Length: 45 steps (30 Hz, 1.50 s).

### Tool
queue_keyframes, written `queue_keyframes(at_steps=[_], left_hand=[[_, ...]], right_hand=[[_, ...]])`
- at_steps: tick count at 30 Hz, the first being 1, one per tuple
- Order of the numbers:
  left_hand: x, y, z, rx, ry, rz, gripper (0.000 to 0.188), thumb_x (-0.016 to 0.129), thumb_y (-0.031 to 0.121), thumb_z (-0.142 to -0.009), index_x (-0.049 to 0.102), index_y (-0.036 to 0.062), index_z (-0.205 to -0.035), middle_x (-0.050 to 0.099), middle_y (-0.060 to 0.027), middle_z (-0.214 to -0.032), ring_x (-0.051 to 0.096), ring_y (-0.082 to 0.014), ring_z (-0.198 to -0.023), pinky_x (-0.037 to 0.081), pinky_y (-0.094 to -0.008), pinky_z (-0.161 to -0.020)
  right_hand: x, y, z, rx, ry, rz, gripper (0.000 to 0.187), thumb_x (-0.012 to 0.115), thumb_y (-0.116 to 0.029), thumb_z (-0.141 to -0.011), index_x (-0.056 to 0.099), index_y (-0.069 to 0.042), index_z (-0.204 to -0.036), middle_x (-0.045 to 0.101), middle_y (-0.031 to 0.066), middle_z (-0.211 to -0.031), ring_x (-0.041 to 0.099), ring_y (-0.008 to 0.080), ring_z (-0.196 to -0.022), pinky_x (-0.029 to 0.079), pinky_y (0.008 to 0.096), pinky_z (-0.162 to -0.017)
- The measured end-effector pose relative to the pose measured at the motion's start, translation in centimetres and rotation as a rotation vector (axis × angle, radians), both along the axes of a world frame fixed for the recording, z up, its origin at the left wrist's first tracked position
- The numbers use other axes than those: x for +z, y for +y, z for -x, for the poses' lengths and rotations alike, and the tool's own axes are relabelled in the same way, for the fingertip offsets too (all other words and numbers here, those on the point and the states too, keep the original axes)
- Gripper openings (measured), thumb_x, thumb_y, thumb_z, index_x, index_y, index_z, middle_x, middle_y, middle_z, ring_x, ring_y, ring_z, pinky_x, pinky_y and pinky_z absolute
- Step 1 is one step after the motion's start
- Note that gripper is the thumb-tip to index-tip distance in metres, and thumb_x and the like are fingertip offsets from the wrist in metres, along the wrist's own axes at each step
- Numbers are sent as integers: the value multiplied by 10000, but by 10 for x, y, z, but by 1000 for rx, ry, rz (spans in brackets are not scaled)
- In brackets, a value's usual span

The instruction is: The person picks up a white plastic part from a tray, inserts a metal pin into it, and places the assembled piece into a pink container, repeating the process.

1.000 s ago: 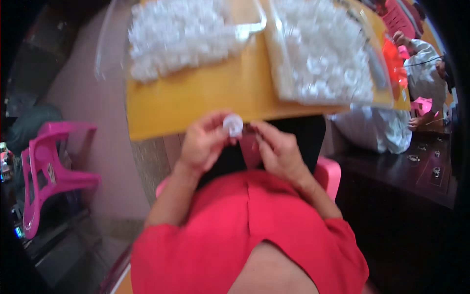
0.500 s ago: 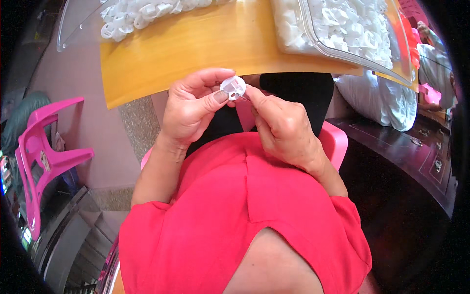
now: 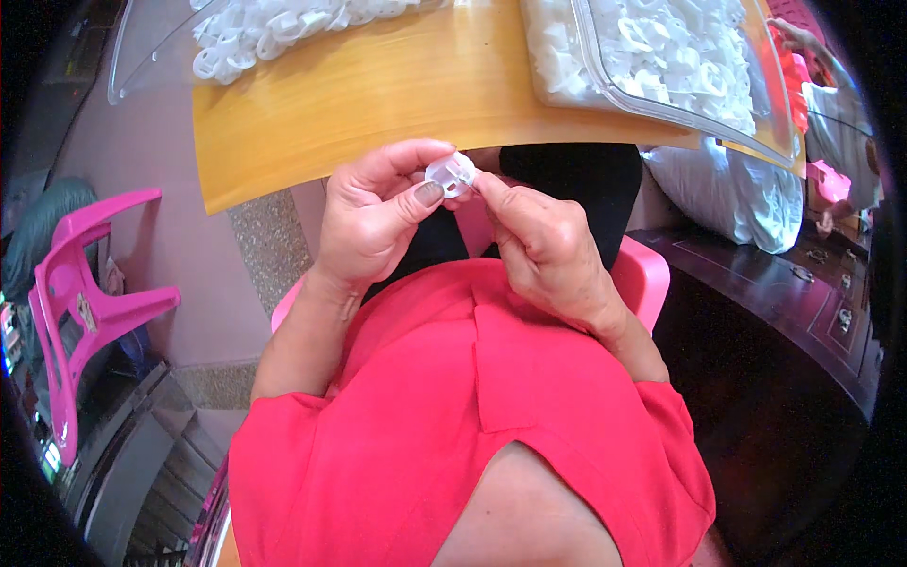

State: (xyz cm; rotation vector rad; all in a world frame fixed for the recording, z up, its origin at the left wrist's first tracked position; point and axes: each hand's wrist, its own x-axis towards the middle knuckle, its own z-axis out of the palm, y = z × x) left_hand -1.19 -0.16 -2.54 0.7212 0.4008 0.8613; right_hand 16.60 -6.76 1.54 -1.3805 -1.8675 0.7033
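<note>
- Left hand [image 3: 368,213]: thumb and bent index finger are gripping a small white plastic fitting [image 3: 448,173], rounded in outline, with a cut-out opening and raised, smooth walls.
- Right hand [image 3: 546,241]: fingers curled, index fingertip touching the fitting's right edge; I cannot tell whether it pinches the fitting or something small hidden there.
- The fitting sits between both hands, just beyond the near edge of the yellow-brown, wood-grained tabletop [image 3: 378,118].
- Ahead and left of the left hand: a loose heap of white plastic rings [image 3: 274,33], matt and curved, beside a clear, glossy container wall [image 3: 151,52].
- Ahead and right of the right hand: a transparent rigid tray [image 3: 652,104] with a rounded rim, heaped with similar pieces.
- Well left of the left hand: a glossy magenta plastic stool [image 3: 85,293].
- Right of the right hand: a crinkled white sack [image 3: 742,198].
</note>
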Motion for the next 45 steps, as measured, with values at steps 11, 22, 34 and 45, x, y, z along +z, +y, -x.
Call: queue_keyframes(at_steps=[11, 22, 34, 45], left_hand=[[-2, -7, -4, 59, 13, 28, 306, 583, -32, -866, 551, -53, -1170, 637, -164, -1048, 632, -208, -932, 519, -325, -854], [-1, -10, -7, 87, 90, 38, 344, 608, 23, -862, 545, -13, -1198, 632, -169, -1048, 628, -244, -926, 518, -346, -822], [1, -10, -9, 102, 61, 51, 324, 606, -47, -847, 549, -54, -1165, 639, -166, -1038, 635, -213, -933, 520, -326, -861], [-2, -10, -9, 112, 200, -218, 268, 620, -82, -826, 619, -24, -1087, 595, -120, -1098, 592, -180, -992, 493, -297, -879]], right_hand=[[4, 1, 3, -100, 255, 250, 344, 517, 75, -772, 581, 28, -1106, 581, 214, -742, 610, 352, -682, 474, 392, -604], [8, -5, 4, -119, -278, 80, 502, 552, 90, -719, 519, 12, -1214, 568, 152, -744, 595, 323, -653, 490, 393, -560], [7, -5, 4, -100, -318, 84, 519, 547, 84, -700, 509, 28, -1214, 559, 156, -750, 591, 324, -646, 491, 401, -548], [10, -2, -2, -42, -303, 78, 305, 548, -27, -742, 553, 40, -1039, 585, 171, -687, 613, 338, -611, 501, 414, -545]])
